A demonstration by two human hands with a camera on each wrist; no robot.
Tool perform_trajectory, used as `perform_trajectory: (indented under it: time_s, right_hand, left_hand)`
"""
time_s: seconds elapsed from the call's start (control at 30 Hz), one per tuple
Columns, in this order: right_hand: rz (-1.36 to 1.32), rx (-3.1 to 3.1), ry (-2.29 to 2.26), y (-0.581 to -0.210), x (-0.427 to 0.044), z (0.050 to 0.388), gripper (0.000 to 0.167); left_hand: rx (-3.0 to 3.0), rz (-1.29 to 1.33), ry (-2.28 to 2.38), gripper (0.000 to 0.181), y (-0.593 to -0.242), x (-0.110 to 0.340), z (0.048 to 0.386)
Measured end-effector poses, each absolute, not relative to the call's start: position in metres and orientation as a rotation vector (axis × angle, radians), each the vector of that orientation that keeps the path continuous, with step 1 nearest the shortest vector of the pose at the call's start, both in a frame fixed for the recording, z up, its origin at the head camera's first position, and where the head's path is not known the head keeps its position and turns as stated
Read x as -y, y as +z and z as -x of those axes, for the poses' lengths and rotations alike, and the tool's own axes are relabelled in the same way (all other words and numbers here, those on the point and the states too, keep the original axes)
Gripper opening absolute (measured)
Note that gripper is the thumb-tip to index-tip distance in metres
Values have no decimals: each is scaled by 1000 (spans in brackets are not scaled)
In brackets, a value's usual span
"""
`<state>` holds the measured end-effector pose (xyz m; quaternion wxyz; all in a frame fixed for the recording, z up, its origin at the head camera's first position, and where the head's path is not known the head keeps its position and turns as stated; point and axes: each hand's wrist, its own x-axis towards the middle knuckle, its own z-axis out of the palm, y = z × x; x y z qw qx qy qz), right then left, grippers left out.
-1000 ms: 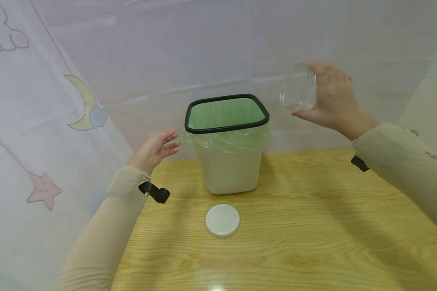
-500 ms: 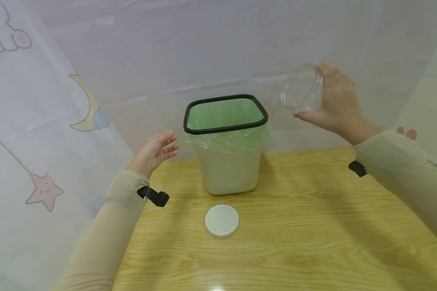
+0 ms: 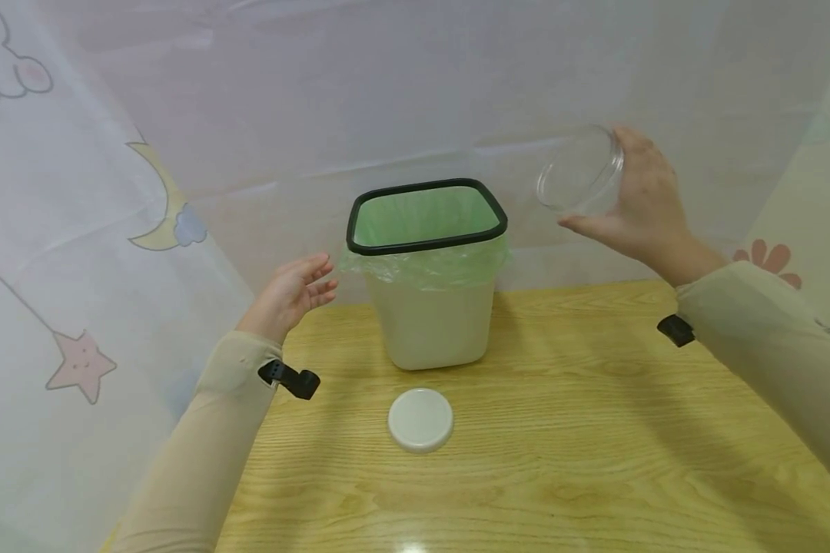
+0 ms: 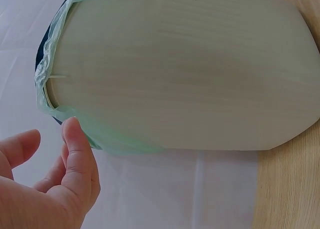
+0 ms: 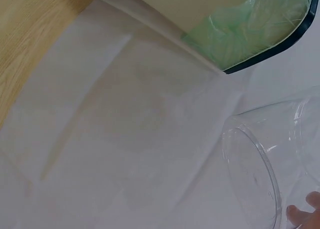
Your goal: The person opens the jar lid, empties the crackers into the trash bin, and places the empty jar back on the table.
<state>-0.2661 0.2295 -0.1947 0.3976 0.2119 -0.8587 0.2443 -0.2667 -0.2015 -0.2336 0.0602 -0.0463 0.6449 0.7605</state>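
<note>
My right hand (image 3: 646, 200) holds a clear plastic jar (image 3: 581, 173) in the air to the right of the bin, thumb below and fingers on the far side. The jar lies tilted on its side and looks empty; in the right wrist view the see-through jar (image 5: 272, 139) shows fingertips against it. A cream trash bin (image 3: 432, 326) with a green liner bag (image 3: 429, 215) and a black rim (image 3: 425, 247) stands on the table. Left of it, my left hand (image 3: 293, 292) is raised, fingers loosely bent, holding nothing. The left wrist view shows those fingers (image 4: 77, 164) near the bag's edge.
A round white lid (image 3: 420, 419) lies on the wooden table (image 3: 560, 445) in front of the bin. Behind the table hangs a pale cloth backdrop (image 3: 387, 92) with printed moon, star and flower figures.
My right hand has drifted slightly right and down with the jar, away from the bin. The left hand has sunk a little. Bin and lid stay in place.
</note>
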Motion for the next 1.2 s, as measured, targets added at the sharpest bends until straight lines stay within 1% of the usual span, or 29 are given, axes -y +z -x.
perform_trajectory:
  time_s: [0.1,0.27,0.3,0.37,0.5,0.53,0.6,0.73,0.8,1.2]
  right_hand:
    - [-523,2174,643,-197,-230,264,112]
    - [-502,2166,677,-200,-230,263,111]
    - [-498,2164,683,-201,-230,262,110]
    - [-496,2157,687,-202,-230,262,110]
    - [-491,2147,707,-205,-229,260,110]
    - [-488,2146,715,-206,-229,260,110]
    - [-481,2146,734,-207,-229,258,111]
    - [-464,2149,767,-210,-229,255,111]
    - [-460,2148,777,-211,-229,254,111]
    - [-458,2112,846,-216,-230,249,111]
  left_hand:
    - [-1960,138,2296,36,-235,203,266]
    - [-1965,128,2289,43,-237,205,263]
    - [-1966,126,2290,43,-237,205,263]
    - [-1960,121,2297,38,-238,205,261]
    - [-1951,110,2304,19,-238,207,258]
    - [-1952,106,2300,19,-238,207,257]
    - [-1958,101,2294,24,-238,207,256]
    - [-1980,90,2267,46,-240,208,254]
    - [-1992,88,2256,51,-241,208,254]
    - [-2007,78,2247,52,-244,208,252]
